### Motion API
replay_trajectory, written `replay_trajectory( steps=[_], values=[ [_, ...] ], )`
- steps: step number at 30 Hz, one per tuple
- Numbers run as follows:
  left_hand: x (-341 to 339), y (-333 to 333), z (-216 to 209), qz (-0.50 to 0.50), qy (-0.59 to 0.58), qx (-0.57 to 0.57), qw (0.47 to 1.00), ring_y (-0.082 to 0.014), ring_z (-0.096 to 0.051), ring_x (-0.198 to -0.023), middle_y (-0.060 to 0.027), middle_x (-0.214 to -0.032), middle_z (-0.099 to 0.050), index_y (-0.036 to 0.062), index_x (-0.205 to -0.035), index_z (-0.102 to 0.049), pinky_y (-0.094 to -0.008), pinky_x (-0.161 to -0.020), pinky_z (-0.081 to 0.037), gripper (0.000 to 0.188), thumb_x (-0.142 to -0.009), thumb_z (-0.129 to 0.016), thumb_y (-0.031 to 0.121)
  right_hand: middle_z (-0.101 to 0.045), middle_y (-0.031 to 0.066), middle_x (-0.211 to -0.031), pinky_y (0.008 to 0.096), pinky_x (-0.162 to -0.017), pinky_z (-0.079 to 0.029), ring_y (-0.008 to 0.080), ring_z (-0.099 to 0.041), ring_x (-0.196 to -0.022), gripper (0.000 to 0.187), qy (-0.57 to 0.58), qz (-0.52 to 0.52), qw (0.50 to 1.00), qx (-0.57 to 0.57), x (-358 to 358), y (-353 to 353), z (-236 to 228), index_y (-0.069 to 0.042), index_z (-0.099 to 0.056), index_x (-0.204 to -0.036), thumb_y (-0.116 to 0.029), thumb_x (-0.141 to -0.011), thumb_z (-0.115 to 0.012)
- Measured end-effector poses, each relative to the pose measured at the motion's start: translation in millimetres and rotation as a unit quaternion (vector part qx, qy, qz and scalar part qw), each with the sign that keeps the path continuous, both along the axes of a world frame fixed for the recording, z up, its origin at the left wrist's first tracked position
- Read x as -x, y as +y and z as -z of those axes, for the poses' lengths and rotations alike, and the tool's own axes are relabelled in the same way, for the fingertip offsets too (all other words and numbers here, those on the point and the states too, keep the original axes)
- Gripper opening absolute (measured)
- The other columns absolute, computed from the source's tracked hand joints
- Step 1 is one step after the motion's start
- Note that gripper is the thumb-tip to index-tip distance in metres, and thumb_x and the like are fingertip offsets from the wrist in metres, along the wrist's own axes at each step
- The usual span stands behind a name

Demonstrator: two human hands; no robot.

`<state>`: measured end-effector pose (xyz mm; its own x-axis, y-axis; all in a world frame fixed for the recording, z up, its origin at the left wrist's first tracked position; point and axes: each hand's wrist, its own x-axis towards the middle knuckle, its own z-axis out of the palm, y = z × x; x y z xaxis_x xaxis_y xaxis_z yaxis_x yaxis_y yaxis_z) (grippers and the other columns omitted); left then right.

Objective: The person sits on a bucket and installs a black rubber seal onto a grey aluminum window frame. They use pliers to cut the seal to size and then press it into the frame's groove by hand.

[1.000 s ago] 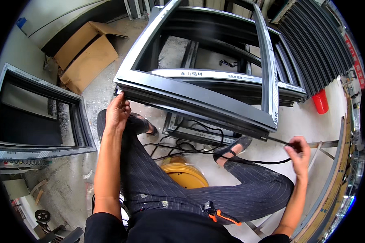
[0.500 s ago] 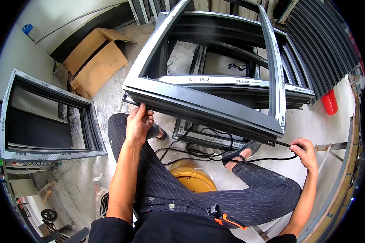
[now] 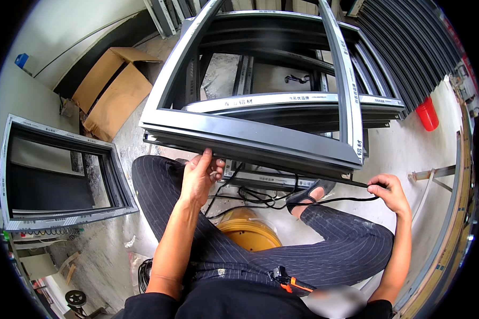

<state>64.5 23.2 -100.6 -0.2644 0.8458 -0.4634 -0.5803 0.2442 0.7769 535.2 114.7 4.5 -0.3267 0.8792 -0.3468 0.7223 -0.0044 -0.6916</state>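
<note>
A grey metal window frame (image 3: 234,133) lies tilted across other frames in front of me. My left hand (image 3: 199,178) is under its near edge, thumb tip pressed against the grooved side and fingers curled; whatever lies between them is hidden. Off the frame's near right corner, my right hand (image 3: 391,194) pinches a black rubber strip (image 3: 356,183) between thumb and fingers. From that hand the strip runs to the frame's near edge on one side. On the other it trails back left toward loose loops (image 3: 255,198) on the floor by my foot.
Between my legs stands a yellow bucket (image 3: 250,234). A smaller frame (image 3: 72,215) is at the left, behind it a cardboard box (image 3: 117,101). A red bucket (image 3: 427,114) and dark stacked profiles (image 3: 410,53) are at the right. Orange-handled pliers (image 3: 292,284) lie at my lap.
My left hand has slid rightward along the frame's near edge. My right hand still pinches the strip near the corner. The whole view has shifted slightly.
</note>
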Motion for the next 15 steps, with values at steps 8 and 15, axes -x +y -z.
replay_trajectory(
  steps=[8, 15],
  values=[
    [-63.0, 10.8, 5.3, 0.094, -0.038, -0.019, 0.995, -0.0117, -0.06, -0.069, -0.0072, -0.083, -0.067, 0.0048, -0.088, -0.06, -0.0244, -0.065, -0.049, 0.032, -0.094, -0.062, 0.036, -0.058, 0.004, -0.078, 0.0274, -0.066, -0.045, 0.0126, -0.055, -0.072, 0.017, 0.002, -0.008, 1.0, -0.014, 6.8, -1.4, -2.5, 0.002, -0.067, -0.087, -0.014, -0.081, -0.071],
    [-81.6, 8.5, -1.2, 0.069, -0.04, 0.001, 0.997, -0.0119, -0.06, -0.071, -0.007, -0.085, -0.067, 0.0052, -0.087, -0.058, -0.0249, -0.065, -0.049, 0.039, -0.096, -0.056, 0.043, -0.058, 0.0041, -0.078, 0.0275, -0.066, -0.044, 0.0134, -0.055, -0.074, 0.017, 0.009, 0.011, 1.0, -0.02, 5.3, -4.0, -0.1, 0.001, -0.067, -0.087, -0.014, -0.081, -0.071]
  ],
)
